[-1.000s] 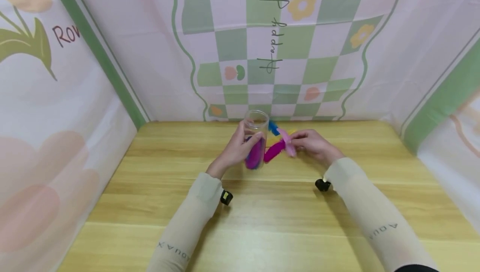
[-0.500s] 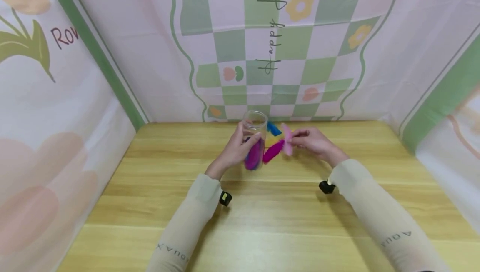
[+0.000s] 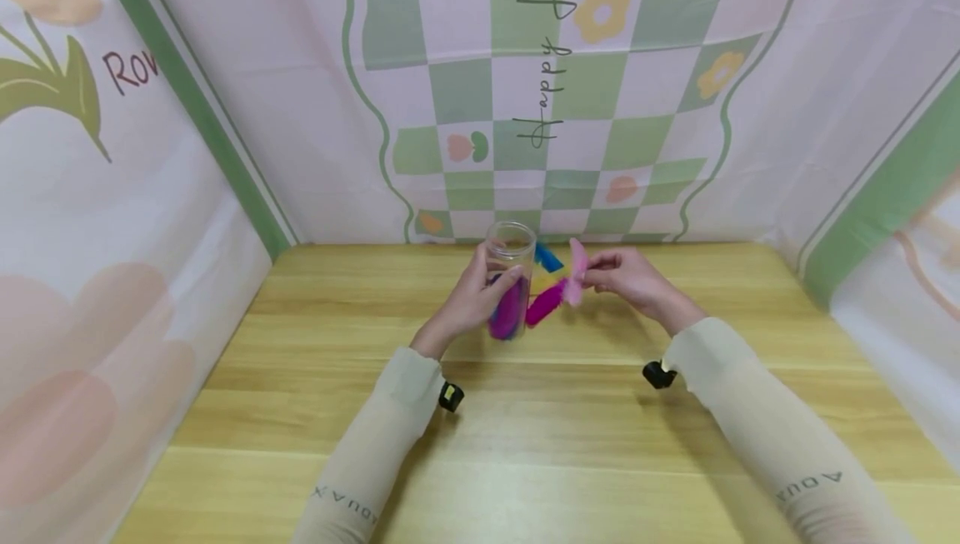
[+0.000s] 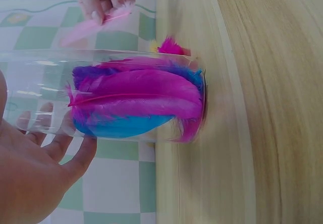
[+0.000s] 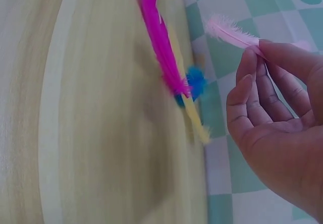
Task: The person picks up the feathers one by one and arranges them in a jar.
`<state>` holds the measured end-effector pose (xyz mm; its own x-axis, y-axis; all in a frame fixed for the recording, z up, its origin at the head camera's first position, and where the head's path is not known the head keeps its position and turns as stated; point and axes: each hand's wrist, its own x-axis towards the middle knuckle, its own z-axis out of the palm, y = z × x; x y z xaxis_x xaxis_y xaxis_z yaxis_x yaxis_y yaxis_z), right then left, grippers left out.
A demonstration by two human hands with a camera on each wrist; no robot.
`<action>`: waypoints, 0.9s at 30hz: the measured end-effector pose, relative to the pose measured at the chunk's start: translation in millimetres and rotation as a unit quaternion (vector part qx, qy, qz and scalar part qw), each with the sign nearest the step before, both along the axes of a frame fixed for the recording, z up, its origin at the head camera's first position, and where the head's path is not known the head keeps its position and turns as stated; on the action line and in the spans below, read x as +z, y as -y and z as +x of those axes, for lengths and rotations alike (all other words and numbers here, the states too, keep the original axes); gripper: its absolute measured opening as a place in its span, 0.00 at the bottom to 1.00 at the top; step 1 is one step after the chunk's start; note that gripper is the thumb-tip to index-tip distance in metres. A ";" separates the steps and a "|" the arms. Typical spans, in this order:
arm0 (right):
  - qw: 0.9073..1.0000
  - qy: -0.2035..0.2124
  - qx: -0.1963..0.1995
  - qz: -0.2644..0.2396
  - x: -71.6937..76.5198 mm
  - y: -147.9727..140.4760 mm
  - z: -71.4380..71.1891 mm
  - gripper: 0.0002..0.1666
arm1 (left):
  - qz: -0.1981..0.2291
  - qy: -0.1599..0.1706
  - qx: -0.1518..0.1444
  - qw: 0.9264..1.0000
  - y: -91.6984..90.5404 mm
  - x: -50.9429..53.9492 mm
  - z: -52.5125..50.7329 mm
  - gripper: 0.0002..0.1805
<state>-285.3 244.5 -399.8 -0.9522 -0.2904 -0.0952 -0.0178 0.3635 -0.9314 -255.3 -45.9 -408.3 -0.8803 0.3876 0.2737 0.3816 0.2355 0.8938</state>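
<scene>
Turns pink feather from slanted to nearly upright in right hand, its top now higher. Shifts right sleeve slightly outward. Clears blue feather, overlapped a second ago in head view.

The place is recorded as a cloth-screened work area; the kind of premises cannot be determined. The wood-grained table is backed by a creased hanging cloth printed with green checks, flowers and the word "Happy". The sides are closed by a green-banded left cloth and right cloth.
</scene>
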 end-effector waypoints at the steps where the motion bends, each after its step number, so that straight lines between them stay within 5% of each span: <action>1: 1.000 -0.002 0.003 0.001 1.2 0.3 0.5 0.22 | 0.000 -0.002 0.000 1.000 0.1 0.0 0.1 0.28; 27: 1.000 -0.023 0.014 0.008 27.8 7.8 7.4 0.22 | 0.004 -0.002 -0.001 1.000 0.9 -1.6 -1.3 0.28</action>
<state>-277.9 236.6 -372.0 -0.9470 -0.3164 -0.0553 -0.0719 0.3765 -0.9236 -256.6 -46.8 -409.9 -0.8783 0.3878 0.2797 0.3852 0.2271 0.8945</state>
